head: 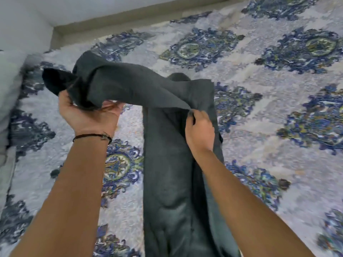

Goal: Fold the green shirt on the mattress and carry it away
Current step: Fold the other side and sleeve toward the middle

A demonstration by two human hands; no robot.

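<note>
The dark green shirt [167, 173] lies in a long narrow strip down the middle of the mattress [269, 127], which has a white cover with blue medallions. Its far part is lifted and stretched to the left. My left hand [89, 115], palm up, holds the bunched sleeve end above the mattress. My right hand [199, 130] pinches a fold of the shirt near its upper right edge, pressing it to the cloth below. A thin dark bracelet sits on my left wrist.
A white wall [24, 21] and a beige skirting strip [130, 21] run along the far side of the mattress. A pale grey edge, perhaps a cushion [7, 101], rises at the left. Patterned cover stretches wide to the right.
</note>
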